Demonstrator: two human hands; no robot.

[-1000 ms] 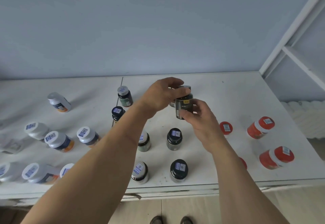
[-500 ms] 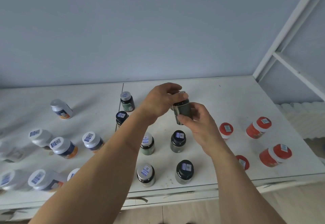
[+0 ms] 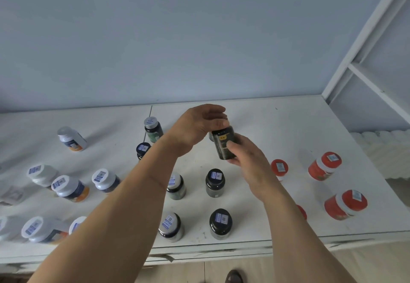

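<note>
Holding the dark bottle (image 3: 223, 146) above the white table (image 3: 288, 127), my right hand (image 3: 250, 163) gripped its body while my left hand (image 3: 195, 127) curled over its top, fingers wrapped round it.

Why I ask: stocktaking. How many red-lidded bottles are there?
4. First bottle beside the right hand; far bottle and near bottle by the right edge of the table; fourth bottle mostly hidden behind the right forearm. Arms may hide more.

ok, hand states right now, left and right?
Left hand: fingers curled round the top of the dark bottle.
Right hand: grips the same bottle's body.
</note>
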